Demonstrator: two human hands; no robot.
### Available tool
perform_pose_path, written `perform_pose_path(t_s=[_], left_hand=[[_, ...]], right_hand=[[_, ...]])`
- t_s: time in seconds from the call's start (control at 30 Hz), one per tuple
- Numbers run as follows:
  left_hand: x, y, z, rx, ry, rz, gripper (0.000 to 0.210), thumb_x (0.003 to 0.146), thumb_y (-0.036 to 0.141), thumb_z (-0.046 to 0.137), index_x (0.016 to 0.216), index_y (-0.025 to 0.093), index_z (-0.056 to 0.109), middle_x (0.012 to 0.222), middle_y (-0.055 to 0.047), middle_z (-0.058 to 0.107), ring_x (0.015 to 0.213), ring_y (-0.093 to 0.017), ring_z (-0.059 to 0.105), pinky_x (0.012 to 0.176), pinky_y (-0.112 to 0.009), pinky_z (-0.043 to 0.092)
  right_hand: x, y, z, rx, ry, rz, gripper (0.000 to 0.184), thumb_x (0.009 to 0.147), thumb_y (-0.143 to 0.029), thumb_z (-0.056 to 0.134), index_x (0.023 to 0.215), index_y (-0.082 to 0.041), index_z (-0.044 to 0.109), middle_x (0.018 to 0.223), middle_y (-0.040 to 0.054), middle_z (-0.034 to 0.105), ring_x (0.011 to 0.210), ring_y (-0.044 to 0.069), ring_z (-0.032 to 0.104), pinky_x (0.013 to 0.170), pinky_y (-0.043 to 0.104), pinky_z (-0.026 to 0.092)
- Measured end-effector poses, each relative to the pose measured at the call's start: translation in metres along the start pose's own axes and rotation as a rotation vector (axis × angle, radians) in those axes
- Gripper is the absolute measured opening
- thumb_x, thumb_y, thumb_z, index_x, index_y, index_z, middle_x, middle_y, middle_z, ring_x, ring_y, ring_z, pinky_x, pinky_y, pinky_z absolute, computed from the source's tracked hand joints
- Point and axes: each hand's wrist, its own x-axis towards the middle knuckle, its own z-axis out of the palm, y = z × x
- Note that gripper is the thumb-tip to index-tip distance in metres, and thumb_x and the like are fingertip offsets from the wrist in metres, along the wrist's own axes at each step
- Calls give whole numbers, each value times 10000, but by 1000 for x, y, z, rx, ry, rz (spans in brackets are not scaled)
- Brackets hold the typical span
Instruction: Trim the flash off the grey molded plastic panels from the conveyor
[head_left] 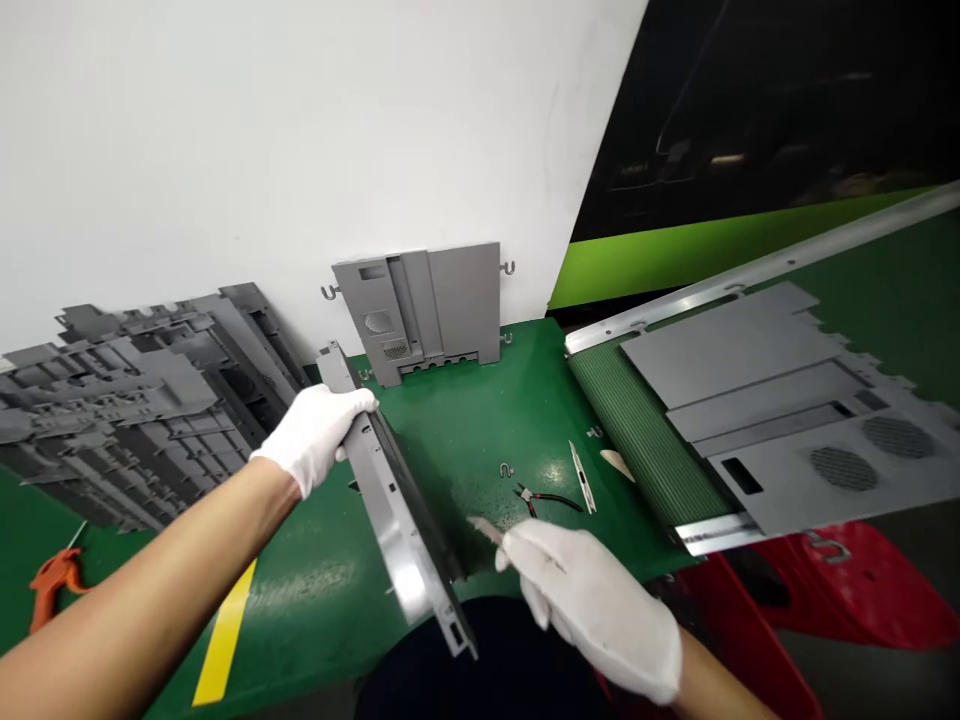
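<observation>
My left hand [311, 435], in a white glove, grips a long grey plastic panel [386, 500] by its upper edge. The panel stands on edge, tilted, with its narrow side turned up. My right hand [592, 590], also gloved, is closed around a small blade-like tool [489, 530], whose thin tip points toward the panel but is apart from it. Most of that tool is hidden in the fist. On the green table [480, 430] beyond my right hand lie side cutters [547, 497] with dark handles and a white, slim knife-like tool [581, 478].
Several ribbed grey panels [142, 410] lean in a stack at left, near an orange-handled tool [56, 580]. Another panel [465, 300] rests against the white wall. At right, a grey panel [795, 400] lies on a green conveyor belt [645, 430], above a red stool [877, 590].
</observation>
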Motion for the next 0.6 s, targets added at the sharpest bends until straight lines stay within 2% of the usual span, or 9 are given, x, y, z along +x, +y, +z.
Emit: perform_pose_path(t_s=[0.07, 0.17, 0.23, 0.3, 0.37, 0.4, 0.43, 0.5, 0.6], left_hand=[[-4, -14, 2, -10, -23, -61, 301, 697, 412, 678, 595, 217, 473, 417, 27, 430, 348, -131, 378, 361, -271, 258], [-10, -33, 3, -43, -164, 33, 258, 722, 440, 656, 671, 208, 556, 499, 3, 522, 391, -144, 428, 384, -277, 296], [-9, -40, 4, -13, -167, 94, 275, 739, 474, 644, 788, 204, 620, 649, -32, 632, 495, -182, 532, 438, -294, 373], [-2, -44, 6, 29, 4, 141, 399, 717, 504, 679, 974, 201, 645, 898, -82, 703, 720, -248, 638, 590, -335, 480], [13, -45, 7, 5, 240, 181, 626, 670, 499, 737, 1203, 205, 586, 1199, -132, 655, 1001, -304, 637, 801, -383, 509], [23, -46, 7, -44, 316, 206, 716, 656, 484, 756, 1283, 214, 539, 1304, -141, 601, 1101, -312, 604, 875, -392, 495], [33, -46, 7, -114, 331, 237, 746, 653, 464, 763, 1315, 220, 518, 1354, -140, 568, 1154, -308, 579, 918, -391, 481], [51, -46, 9, -276, 191, 310, 613, 670, 417, 749, 1223, 207, 589, 1284, -121, 614, 1118, -276, 589, 930, -377, 473], [70, -45, 13, -487, -94, 407, 280, 691, 334, 714, 917, 176, 662, 984, -67, 699, 901, -204, 615, 856, -348, 474]], right_hand=[[-8, -23, 5, -192, -53, 0, 448, 1021, -483, 332, 766, -224, 594, 530, -49, 492, 527, 110, 481, 584, 255, 386], [-11, -46, 10, -455, -100, -54, 424, 1015, -426, 348, 689, -234, 541, 584, -34, 515, 554, 121, 473, 550, 255, 350], [-9, -52, 14, -579, -133, -101, 407, 1015, -413, 352, 697, -243, 540, 611, -34, 538, 552, 119, 473, 534, 249, 337], [-5, -52, 20, -680, -117, -105, 423, 1022, -433, 333, 699, -245, 531, 607, -36, 544, 535, 115, 479, 515, 247, 316], [-3, -49, 27, -789, -55, -113, 445, 1026, -458, 322, 685, -239, 504, 584, -40, 535, 510, 110, 474, 489, 252, 280], [-3, -48, 31, -840, -35, -144, 448, 1027, -464, 326, 679, -235, 492, 574, -44, 531, 496, 107, 468, 479, 256, 261], [-4, -46, 34, -886, -15, -185, 451, 1027, -464, 333, 671, -230, 482, 560, -48, 527, 476, 102, 458, 467, 261, 243], [-8, -44, 38, -979, 47, -266, 452, 1025, -458, 357, 655, -225, 471, 535, -52, 523, 437, 96, 438, 443, 274, 207], [-13, -44, 39, -1133, 107, -368, 439, 1016, -441, 401, 637, -227, 460, 492, -54, 513, 381, 93, 408, 418, 295, 169]])
